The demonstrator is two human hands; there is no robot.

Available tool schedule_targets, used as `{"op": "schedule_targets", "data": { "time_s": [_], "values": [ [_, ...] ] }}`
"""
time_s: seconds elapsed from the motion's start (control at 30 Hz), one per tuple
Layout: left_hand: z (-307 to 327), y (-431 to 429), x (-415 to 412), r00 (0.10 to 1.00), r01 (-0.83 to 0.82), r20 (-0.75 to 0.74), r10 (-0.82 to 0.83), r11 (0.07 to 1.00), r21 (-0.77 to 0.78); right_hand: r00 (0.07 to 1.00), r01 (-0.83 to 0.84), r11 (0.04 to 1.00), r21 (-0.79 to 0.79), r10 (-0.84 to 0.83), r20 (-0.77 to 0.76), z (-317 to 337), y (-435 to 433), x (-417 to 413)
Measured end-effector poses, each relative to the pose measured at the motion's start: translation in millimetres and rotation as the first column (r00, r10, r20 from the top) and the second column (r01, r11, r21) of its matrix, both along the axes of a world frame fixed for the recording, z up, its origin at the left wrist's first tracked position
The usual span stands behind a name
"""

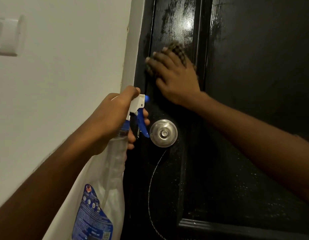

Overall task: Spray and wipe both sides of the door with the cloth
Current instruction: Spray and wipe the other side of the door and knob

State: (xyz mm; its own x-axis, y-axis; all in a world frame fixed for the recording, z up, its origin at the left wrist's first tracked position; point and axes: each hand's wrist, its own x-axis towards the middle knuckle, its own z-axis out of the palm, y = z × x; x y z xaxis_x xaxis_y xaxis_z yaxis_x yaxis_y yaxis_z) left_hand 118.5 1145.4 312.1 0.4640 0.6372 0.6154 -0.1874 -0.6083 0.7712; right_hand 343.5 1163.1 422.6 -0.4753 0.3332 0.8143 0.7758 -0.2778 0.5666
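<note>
Head view, nearest first: the left hand (114, 116) grips the neck of a clear plastic spray bottle with a blue-and-white trigger head (115, 161), fingers curled round it. Just right of the trigger sits a round silver metal door knob (163, 133). Higher up, the right hand (174, 78), fingers spread flat, presses a dark checked cloth (178, 49) against the glossy black panelled door (254, 84), near its left edge. A white wall (63, 75) lies to the left.
</note>
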Motion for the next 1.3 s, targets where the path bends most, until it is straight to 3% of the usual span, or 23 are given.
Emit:
{"op": "schedule_targets", "data": {
  "time_s": [0.13, 0.2, 0.27, 0.33, 0.4, 0.47, 0.53, 0.63, 0.73, 0.8, 0.9, 1.0, 1.1, 1.2, 1.3],
  "values": [
    [0.8, 0.4, -1.0, 1.0, 0.005, -0.001, -0.005, 1.0, 0.006, 0.936, 0.091, 0.929, -0.358, 0.044, 0.35, -24.6, -19.8, 23.1],
    [1.3, 1.1, -0.6, 1.0, 0.007, 0.001, -0.007, 1.0, 0.003, 0.905, 0.164, 0.889, -0.428, 0.036, 0.423, 0.5, -33.3, 34.4],
    [1.3, 1.1, 0.7, 1.0, 0.003, 0.005, -0.003, 1.0, -0.003, 0.936, 0.154, 0.926, -0.344, -0.025, 0.352, 24.5, -44.6, 46.5],
    [0.8, 0.8, 0.9, 1.0, -0.004, 0.013, 0.004, 1.0, -0.008, 0.988, 0.067, 0.99, -0.123, -0.049, 0.143, 29.4, -50.4, 54.1],
    [0.3, -0.1, 1.4, 0.999, -0.002, 0.032, 0.003, 1.0, -0.01, 0.998, 0.055, 0.996, 0.07, -0.052, -0.042, 10.6, -47.6, 53.4],
    [-0.8, -1.1, 2.1, 0.999, 0.005, 0.047, -0.004, 1.0, -0.016, 0.99, 0.075, 0.988, 0.138, -0.057, -0.129, -25.9, -44.2, 50.8],
    [-2.2, -2.8, 2.6, 0.998, 0.013, 0.062, -0.01, 0.999, -0.043, 0.991, 0.078, 0.991, 0.111, -0.064, -0.12, -71.6, -49.0, 54.6],
    [-3.3, -6.5, 3.6, 0.996, 0.044, 0.087, -0.037, 0.996, -0.08, 0.992, 0.123, 0.992, -0.031, -0.122, 0.022, -129.5, -71.0, 75.8],
    [-4.3, -11.3, 7.2, 0.996, 0.043, 0.079, -0.037, 0.996, -0.079, 0.969, 0.209, 0.97, -0.121, -0.188, 0.161, -119.8, -94.2, 94.0],
    [-5.8, -12.9, 10.7, 0.997, 0.048, 0.063, -0.043, 0.995, -0.082, 0.969, 0.22, 0.973, -0.072, -0.21, 0.131, -88.4, -96.9, 98.2],
    [-10.7, -13.9, 16.5, 0.996, 0.074, 0.06, -0.068, 0.991, -0.111, 0.986, 0.164, 0.984, 0.072, -0.161, -0.049, -53.8, -85.6, 84.8],
    [-18.4, -16.3, 22.0, 0.991, 0.122, 0.063, -0.115, 0.983, -0.138, 0.983, 0.08, 0.985, 0.153, -0.052, -0.176, -73.2, -67.9, 74.3],
    [-24.6, -22.9, 29.4, 0.988, 0.152, 0.06, -0.145, 0.981, -0.118, 0.999, 0.024, 1.0, 0.0, -0.024, -0.022, -119.1, -80.8, 93.0],
    [-28.3, -32.1, 39.1, 0.984, 0.177, 0.043, -0.173, 0.979, -0.1, 0.982, 0.1, 0.967, -0.234, -0.058, 0.181, -139.0, -110.0, 121.2],
    [-32.6, -36.1, 54.3, 0.964, 0.265, 0.026, -0.264, 0.961, -0.08, 1.0, 0.012, 0.985, -0.169, -0.011, 0.004, -137.5, -123.6, 130.4]
  ]
}}
